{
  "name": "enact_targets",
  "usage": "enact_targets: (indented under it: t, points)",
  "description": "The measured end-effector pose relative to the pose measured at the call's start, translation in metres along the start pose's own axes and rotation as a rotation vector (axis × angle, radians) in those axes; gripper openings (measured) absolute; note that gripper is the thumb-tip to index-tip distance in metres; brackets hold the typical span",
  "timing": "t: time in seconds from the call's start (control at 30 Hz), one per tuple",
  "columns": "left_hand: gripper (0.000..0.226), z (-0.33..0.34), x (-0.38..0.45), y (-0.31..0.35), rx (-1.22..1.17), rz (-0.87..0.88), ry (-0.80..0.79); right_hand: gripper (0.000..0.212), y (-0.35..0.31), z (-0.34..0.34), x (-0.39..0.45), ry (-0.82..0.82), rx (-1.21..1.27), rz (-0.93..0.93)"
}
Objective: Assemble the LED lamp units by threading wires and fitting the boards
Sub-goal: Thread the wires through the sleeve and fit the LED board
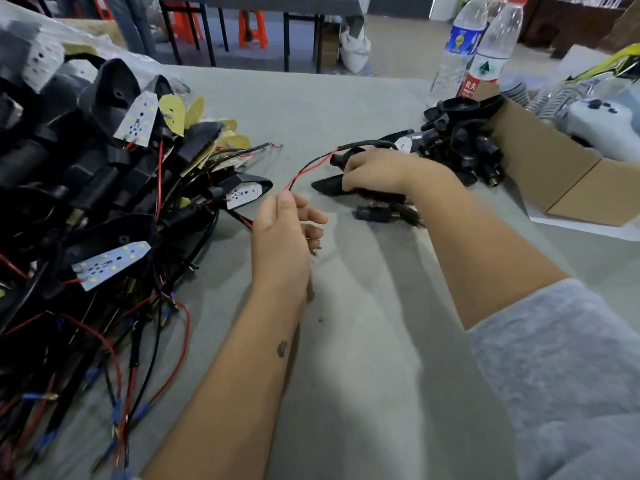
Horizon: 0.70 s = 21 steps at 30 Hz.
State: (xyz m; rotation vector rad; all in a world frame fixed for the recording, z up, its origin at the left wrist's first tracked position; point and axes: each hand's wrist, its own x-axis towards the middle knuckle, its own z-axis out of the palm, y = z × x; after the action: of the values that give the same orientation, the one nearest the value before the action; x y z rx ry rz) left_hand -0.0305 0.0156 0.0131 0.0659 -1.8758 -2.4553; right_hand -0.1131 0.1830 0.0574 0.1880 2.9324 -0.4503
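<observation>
A thin red and black wire (308,169) runs in a curve above the grey table (346,105), between the two hands. The left hand (287,226) pinches its free end between thumb and fingers, the other fingers curled. The right hand (374,174) is closed on a black housing (327,187) from which the wire comes out; the housing rests on the table with its pointed tip to the left. Just below it lies a small black connector (377,213). Behind the right hand is a heap of empty housings (464,140), beside a cardboard box (554,174). Two bottles (485,46) stand further back. At the left is a big pile of finished units (104,174) with white LED boards (136,121) and tangled wires.
</observation>
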Motion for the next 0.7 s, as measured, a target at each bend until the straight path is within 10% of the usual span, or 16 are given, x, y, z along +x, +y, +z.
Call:
enact_targets:
  t: [0.1, 0.27, 0.4, 0.6, 0.7]
  points:
    - [0.033, 0.000, 0.000, 0.000, -0.010, -0.005, 0.015, 0.035, 0.005, -0.018, -0.028, -0.093, 0.339, -0.097]
    - [0.032, 0.003, -0.002, 0.002, 0.004, -0.004, 0.034, 0.028, 0.050, -0.011, -0.040, 0.650, 0.400, 0.121]
    - [0.031, 0.003, -0.005, 0.002, 0.007, 0.008, 0.035, 0.058, 0.078, 0.006, -0.047, 0.275, 0.128, 0.349]
    - [0.031, 0.005, -0.008, 0.002, 0.109, 0.108, 0.036, 0.046, 0.050, 0.012, -0.074, 0.218, 0.355, 0.083]
    - [0.030, 0.003, -0.015, 0.001, 0.263, 0.361, 0.018, 0.039, 0.023, 0.025, -0.088, 0.340, 0.087, 0.033]
